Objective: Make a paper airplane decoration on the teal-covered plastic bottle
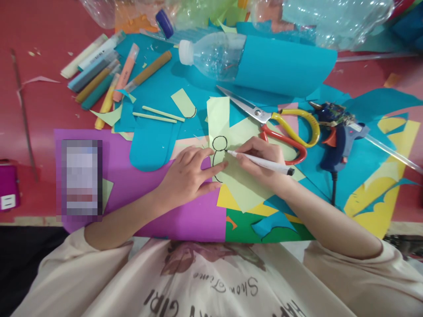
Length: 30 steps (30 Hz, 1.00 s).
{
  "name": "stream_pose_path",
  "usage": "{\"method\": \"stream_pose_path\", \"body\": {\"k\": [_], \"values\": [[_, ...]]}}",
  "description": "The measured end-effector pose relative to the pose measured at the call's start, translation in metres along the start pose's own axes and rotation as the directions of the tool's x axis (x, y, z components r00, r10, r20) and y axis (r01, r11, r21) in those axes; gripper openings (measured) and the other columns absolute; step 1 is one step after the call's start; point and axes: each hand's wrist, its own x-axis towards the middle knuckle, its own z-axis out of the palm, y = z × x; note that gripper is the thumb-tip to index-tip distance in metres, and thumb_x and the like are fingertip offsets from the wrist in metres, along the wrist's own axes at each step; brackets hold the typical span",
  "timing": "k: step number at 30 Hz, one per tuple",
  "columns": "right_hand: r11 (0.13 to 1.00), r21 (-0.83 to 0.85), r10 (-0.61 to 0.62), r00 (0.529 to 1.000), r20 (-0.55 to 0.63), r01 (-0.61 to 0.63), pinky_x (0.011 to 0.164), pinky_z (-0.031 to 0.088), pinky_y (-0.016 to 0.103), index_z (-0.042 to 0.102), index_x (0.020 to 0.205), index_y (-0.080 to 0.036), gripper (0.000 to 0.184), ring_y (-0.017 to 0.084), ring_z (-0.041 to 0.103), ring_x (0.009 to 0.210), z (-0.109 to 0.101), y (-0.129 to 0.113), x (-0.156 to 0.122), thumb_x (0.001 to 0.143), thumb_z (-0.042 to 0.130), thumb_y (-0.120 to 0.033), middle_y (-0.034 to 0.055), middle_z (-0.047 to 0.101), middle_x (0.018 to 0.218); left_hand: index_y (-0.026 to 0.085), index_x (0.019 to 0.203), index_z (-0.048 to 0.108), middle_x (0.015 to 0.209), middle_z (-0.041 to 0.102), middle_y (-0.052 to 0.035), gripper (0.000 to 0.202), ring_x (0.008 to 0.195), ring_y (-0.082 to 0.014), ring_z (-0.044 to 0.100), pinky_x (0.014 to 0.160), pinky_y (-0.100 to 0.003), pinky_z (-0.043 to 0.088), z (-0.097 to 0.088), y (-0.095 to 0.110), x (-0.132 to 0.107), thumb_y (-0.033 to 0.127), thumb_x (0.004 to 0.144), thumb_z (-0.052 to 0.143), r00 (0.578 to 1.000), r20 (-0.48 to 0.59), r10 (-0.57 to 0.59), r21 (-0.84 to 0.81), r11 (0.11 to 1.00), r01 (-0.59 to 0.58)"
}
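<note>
My right hand [261, 160] grips a white marker pen [266, 163] with a black end, its tip touching light green paper [246, 187]. Black lines on the paper form a small circle with a longer open curve below it. Fingers apart, my left hand [194, 169] lies flat, its fingertips on the left edge of that paper. Just beyond my right hand are scissors [264, 116] with yellow and red handles, blades spread a little. A small light green cut piece [184, 103] with one rounded end rests on blue paper farther off.
A clear plastic bottle [214, 56] wrapped in blue paper lies across the back. At right is a glue gun [343, 145] with a clear stick. Several markers [95, 72] lie back left. A phone [82, 178] rests on purple paper [148, 187]; two thin green strips [155, 117] lie nearby.
</note>
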Motion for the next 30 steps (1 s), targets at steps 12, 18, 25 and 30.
{"method": "stream_pose_path", "body": {"k": [12, 18, 25, 30], "values": [[0.998, -0.016, -0.055, 0.998, -0.014, 0.055, 0.041, 0.027, 0.022, 0.051, 0.062, -0.02, 0.015, 0.007, 0.041, 0.043, -0.0022, 0.0017, 0.0005, 0.075, 0.057, -0.025, -0.0037, 0.051, 0.049, 0.024, 0.128, 0.063, 0.12, 0.057, -0.0151, 0.046, 0.113, -0.0291, 0.052, 0.096, -0.049, 0.049, 0.0005, -0.0009, -0.0002, 0.051, 0.095, 0.045, 1.0, 0.004, 0.002, 0.007, 1.0, -0.002], [0.998, -0.033, -0.06, 0.998, 0.003, 0.06, 0.041, 0.026, 0.024, 0.05, 0.061, -0.021, 0.015, 0.008, 0.039, 0.043, -0.0034, -0.0006, 0.0007, 0.074, 0.056, -0.026, -0.004, 0.05, 0.048, 0.023, 0.128, 0.063, 0.118, 0.058, -0.0148, 0.044, 0.112, -0.0286, 0.053, 0.095, -0.047, 0.05, -0.001, -0.0015, 0.001, 0.049, 0.096, 0.046, 1.0, -0.006, 0.005, 0.006, 1.0, -0.005], [0.994, 0.005, -0.106, 0.992, -0.07, 0.106, 0.041, 0.029, 0.025, 0.051, 0.063, -0.023, 0.015, 0.01, 0.043, 0.044, -0.0057, 0.0035, -0.0041, 0.076, 0.059, -0.019, -0.0024, 0.051, 0.05, 0.021, 0.124, 0.064, 0.119, 0.062, -0.0156, 0.042, 0.112, -0.0292, 0.055, 0.093, -0.047, 0.05, -0.0029, -0.0034, 0.0008, 0.046, 0.098, 0.042, 1.0, -0.003, -0.017, -0.058, 0.998, 0.017], [0.992, 0.042, -0.111, 0.99, -0.089, 0.116, 0.038, 0.028, 0.024, 0.052, 0.066, -0.024, 0.017, 0.009, 0.042, 0.041, -0.0017, 0.0066, -0.0033, 0.079, 0.063, -0.018, -0.0033, 0.05, 0.049, 0.021, 0.131, 0.059, 0.125, 0.06, -0.0172, 0.045, 0.117, -0.0305, 0.054, 0.096, -0.049, 0.048, -0.001, -0.0052, 0.0004, 0.046, 0.098, 0.043, 0.999, 0.006, -0.053, -0.011, 0.999, 0.054]]}}
